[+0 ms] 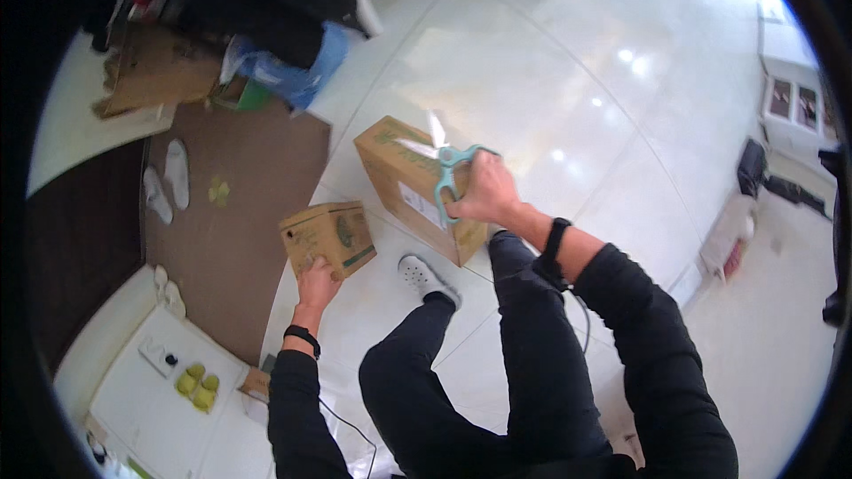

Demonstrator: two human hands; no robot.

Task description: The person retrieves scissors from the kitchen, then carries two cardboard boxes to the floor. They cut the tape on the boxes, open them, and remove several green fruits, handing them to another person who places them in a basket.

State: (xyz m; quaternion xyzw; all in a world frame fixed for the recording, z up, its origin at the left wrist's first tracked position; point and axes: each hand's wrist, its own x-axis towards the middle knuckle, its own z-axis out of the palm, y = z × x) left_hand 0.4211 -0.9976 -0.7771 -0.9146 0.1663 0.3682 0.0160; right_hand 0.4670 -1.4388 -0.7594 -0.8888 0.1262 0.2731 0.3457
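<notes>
My right hand (489, 189) holds a pair of scissors (447, 158) by its turquoise handles, and the two metal blades are spread apart. Behind the scissors stands a large cardboard box (393, 176) with green print and a white label (419, 205) on its side. A smaller cardboard box (353, 229), also with green print and a small dark hole in one face, is tilted in front of my left hand (318, 283). The fingers of that hand lie against its near face and grip it. Whether the small box touches the floor is hard to tell.
My foot in a white clog (426, 279) is between the boxes. A brown mat (233, 213) bears white slippers (176, 173). Yellow-green sandals (198, 387) sit on a white cabinet (126, 406). Flattened cardboard (160, 70) and blue jeans (293, 76) are at upper left.
</notes>
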